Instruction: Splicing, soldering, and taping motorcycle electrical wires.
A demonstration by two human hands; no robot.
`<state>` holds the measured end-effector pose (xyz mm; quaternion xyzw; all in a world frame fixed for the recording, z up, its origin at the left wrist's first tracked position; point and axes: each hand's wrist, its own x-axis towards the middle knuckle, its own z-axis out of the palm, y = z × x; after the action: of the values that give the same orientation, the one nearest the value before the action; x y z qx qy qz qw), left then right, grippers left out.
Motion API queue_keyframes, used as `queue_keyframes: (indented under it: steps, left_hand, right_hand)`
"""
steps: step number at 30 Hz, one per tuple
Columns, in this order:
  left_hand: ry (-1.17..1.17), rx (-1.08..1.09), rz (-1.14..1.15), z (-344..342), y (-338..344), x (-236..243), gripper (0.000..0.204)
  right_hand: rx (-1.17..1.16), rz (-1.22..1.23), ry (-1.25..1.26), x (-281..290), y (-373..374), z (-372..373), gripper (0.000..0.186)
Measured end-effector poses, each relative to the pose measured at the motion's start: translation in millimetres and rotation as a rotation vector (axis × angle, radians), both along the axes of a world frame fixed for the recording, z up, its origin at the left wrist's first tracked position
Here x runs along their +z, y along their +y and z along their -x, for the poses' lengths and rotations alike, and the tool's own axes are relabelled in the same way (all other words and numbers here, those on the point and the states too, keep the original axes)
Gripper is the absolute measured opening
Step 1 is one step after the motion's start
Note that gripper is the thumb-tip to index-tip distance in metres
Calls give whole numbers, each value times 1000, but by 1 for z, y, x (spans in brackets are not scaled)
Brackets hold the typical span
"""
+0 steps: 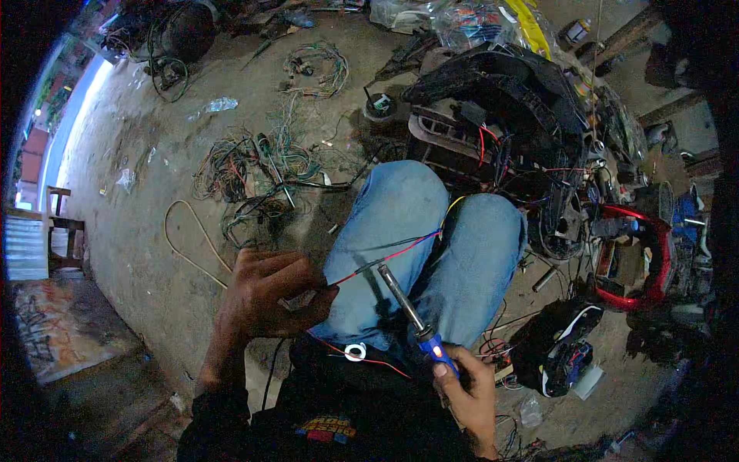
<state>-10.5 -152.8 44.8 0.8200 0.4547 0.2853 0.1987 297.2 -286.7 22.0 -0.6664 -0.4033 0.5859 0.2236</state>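
Landmark for all positions: the wearer's blue jeans (392, 196), knees bent, seen from above.

The left hand (277, 289) was at the left edge of the jeans, thumb and forefinger pinched together on a thin red wire (408, 246). The wire ran from this pinch across the thighs of the jeans to the gap between the knees, where it met blue and yellow wires (457, 203). The other fingers were curled in.

The right hand (469, 385) was near the lap end of the jeans, on the right, its fingers closed around the blue handle of a soldering iron (403, 302). An orange light glowed on the handle. The metal shaft slanted up over the jeans, its tip just beside the red wire; contact could not be determined.

A white ring (349, 356) sat at the lap end of the jeans, with a loose red wire length (385, 364) close by.

Left of and beyond the jeans, a tangle of stripped-out wiring (223, 165) lay on the concrete floor (154, 254), a screwdriver (277, 173) across it. Farther beyond the jeans was a coiled harness (335, 73). Directly beyond the right knee stood a bulky black plastic assembly (493, 77); a glossy red frame (663, 273) lay well right of the jeans.
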Motion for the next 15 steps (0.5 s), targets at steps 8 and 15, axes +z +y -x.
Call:
queue_keyframes:
  steps: [8,15]
  left_hand:
    - [-10,-1,34,1,-1,-1,22]
    - [44,8,20,2,-2,-2,21]
  right_hand:
    - [-34,28,32,2,2,2,27]
    - [26,73,-35,9,3,-5,30]
